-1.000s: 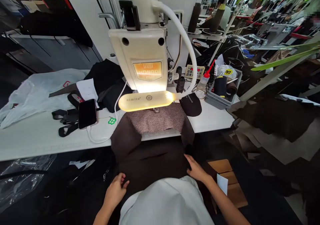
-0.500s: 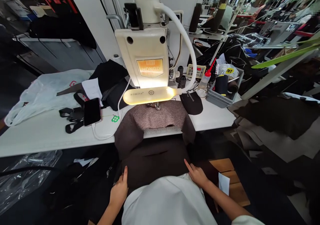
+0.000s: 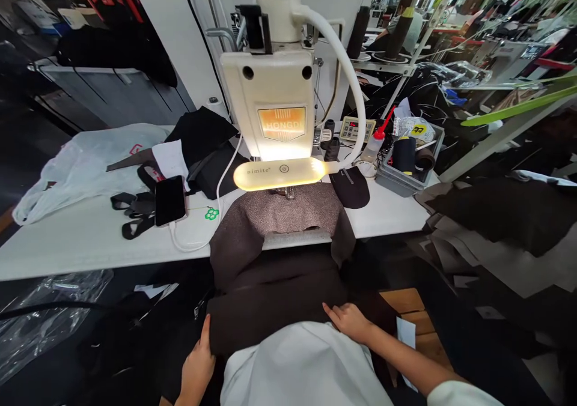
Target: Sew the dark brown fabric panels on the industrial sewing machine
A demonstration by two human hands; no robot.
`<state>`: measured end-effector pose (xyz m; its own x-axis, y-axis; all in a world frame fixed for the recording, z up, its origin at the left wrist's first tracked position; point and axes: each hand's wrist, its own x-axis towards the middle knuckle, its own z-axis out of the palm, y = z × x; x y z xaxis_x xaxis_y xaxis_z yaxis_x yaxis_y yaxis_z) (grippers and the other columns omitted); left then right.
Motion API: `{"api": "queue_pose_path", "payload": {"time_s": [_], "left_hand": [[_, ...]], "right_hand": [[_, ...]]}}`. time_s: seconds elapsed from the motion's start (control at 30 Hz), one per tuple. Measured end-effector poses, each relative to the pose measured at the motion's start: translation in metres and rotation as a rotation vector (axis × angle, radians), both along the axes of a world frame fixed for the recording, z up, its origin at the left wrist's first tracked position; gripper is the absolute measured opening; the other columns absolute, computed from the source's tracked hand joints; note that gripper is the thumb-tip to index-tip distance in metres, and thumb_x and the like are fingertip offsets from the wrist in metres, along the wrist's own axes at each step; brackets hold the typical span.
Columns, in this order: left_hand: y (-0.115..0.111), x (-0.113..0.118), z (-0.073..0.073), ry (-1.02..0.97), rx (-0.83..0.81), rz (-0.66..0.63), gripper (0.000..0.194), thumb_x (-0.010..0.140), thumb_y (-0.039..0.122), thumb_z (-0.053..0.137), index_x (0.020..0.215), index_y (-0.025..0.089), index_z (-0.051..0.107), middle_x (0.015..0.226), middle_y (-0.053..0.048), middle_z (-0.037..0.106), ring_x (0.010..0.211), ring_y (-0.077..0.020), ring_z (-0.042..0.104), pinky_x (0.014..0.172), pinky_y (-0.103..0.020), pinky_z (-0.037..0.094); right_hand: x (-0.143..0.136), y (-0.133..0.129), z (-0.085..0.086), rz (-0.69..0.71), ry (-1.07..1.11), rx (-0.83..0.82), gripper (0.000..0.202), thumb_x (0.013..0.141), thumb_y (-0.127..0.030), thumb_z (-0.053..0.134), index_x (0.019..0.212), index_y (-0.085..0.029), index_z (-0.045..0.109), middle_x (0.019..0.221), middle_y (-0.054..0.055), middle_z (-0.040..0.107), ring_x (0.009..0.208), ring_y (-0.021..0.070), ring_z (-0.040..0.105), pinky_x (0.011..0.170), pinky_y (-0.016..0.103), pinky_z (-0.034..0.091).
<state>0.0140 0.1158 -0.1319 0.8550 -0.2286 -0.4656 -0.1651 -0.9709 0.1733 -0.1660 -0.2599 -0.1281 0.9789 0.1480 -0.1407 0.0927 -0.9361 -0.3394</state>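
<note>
A dark brown fabric piece (image 3: pixel 270 313) spreads across my lap, with a fold running over it. Along its left edge is my left hand (image 3: pixel 198 361), index finger straight and the edge held in the hand; the thumb is hidden. My right hand (image 3: pixel 354 323) grips the near right part of the fabric, its index finger pointing forward on top and the other fingers curled. Further off, brown cloth (image 3: pixel 293 211) lies under the presser foot (image 3: pixel 289 193) of a sewing machine (image 3: pixel 270 84) and droops over the table's front edge.
A lit lamp (image 3: pixel 279 173) hangs low before the machine. Left on the white table (image 3: pixel 90 247) are a charging phone (image 3: pixel 170 200), black straps and a plastic bag (image 3: pixel 81 166). At right stand an oil bottle (image 3: pixel 373 148) and a grey bin (image 3: pixel 401 178); fabric pieces (image 3: pixel 505 208) are stacked beyond.
My left hand has moved left and towards me with the fabric's edge. My right hand has slid slightly left and nearer. The lap fabric lies wider and flatter; the view has shifted a little.
</note>
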Motion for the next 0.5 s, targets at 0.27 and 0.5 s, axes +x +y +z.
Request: {"api": "queue_pose_path", "payload": {"time_s": [0.27,0.5], "left_hand": [[-0.003,0.034,0.028,0.337,-0.178,-0.034,0.071,0.068,0.013,0.049,0.135,0.012,0.027,0.114,-0.011,0.060,0.100,-0.0176,0.060,0.080,-0.023,0.045],[-0.087,0.122,0.171,-0.170,-0.881,0.181,0.040,0.073,0.054,0.049,0.089,0.019,0.058,0.080,-0.003,0.062,0.082,-0.0190,0.059,0.085,-0.032,0.043]], "right_hand": [[0.019,-0.015,0.064,-0.177,0.016,0.136,0.027,0.077,-0.013,0.045,0.095,-0.021,0.063,0.067,0.000,0.065,0.055,0.0138,0.058,0.051,0.022,0.039],[0.099,-0.076,0.197,-0.705,-0.596,0.657,0.020,0.083,-0.036,0.050,0.087,-0.019,0.061,0.064,0.000,0.055,0.057,0.0134,0.051,0.059,0.026,0.043]]}}
